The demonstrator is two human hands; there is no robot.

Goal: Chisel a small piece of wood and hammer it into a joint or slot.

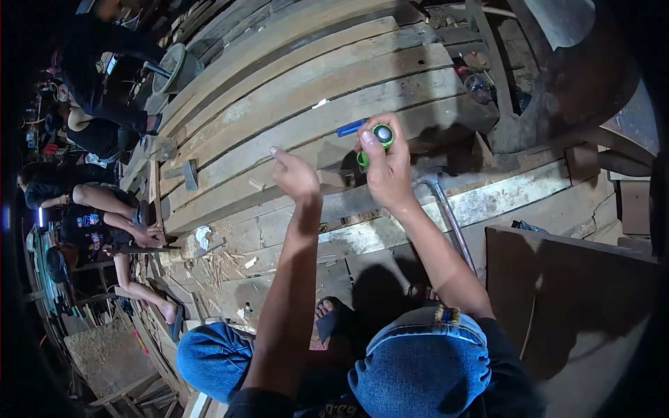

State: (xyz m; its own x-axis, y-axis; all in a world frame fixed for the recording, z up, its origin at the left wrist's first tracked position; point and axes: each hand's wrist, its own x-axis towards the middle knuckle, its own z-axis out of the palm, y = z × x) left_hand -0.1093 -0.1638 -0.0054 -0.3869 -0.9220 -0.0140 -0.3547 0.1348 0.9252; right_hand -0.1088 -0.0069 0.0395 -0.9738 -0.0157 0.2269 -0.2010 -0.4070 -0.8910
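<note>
My right hand (391, 167) is closed round a small bright green and black thing (382, 134), with a round dark end showing between thumb and fingers. Its exact kind is hard to make out. To the left, my left hand (297, 177) hovers above the near side of the plank bench (279, 132), fingers mostly curled and one digit pointing up and left. Whatever it may pinch does not show. Just left of my right fingers lies a blue flat object (350, 128) on the planks. Beneath my right wrist stands a hammer-like tool with a long metal shaft (453, 223).
A dark metal piece (189, 174) rests at the bench's left end. Wood shavings (223, 268) litter the boards below. A large board (557, 299) stands at right, near a plastic bottle (476, 87). Several people sit or stand at left, near a bucket (169, 70).
</note>
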